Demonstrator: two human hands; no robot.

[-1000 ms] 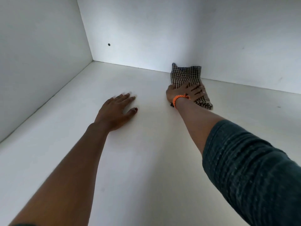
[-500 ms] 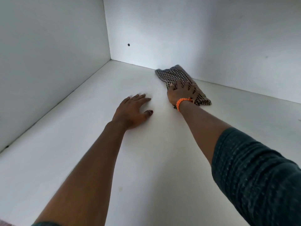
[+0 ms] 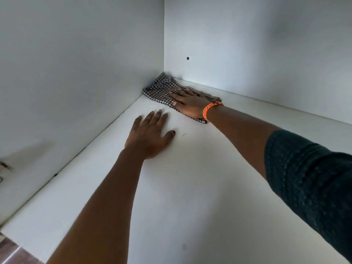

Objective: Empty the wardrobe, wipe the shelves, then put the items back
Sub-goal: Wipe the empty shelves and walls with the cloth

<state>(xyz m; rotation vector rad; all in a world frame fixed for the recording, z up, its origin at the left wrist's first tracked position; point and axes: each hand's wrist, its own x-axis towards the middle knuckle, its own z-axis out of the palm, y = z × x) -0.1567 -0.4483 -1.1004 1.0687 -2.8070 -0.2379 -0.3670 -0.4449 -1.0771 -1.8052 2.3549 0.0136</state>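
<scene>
My right hand (image 3: 187, 103) has swept the checked cloth (image 3: 162, 92) leftward along the back wall into the rear left corner of the shelf (image 3: 209, 187), fingers flat on it, while my left hand (image 3: 150, 136) rests open nearby, so wiping looks well underway.

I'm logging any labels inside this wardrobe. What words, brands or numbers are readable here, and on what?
None: no readable text anywhere.
The checked cloth, orange wristband, dark sleeve, white shelf and wardrobe walls carry no writing.
</scene>
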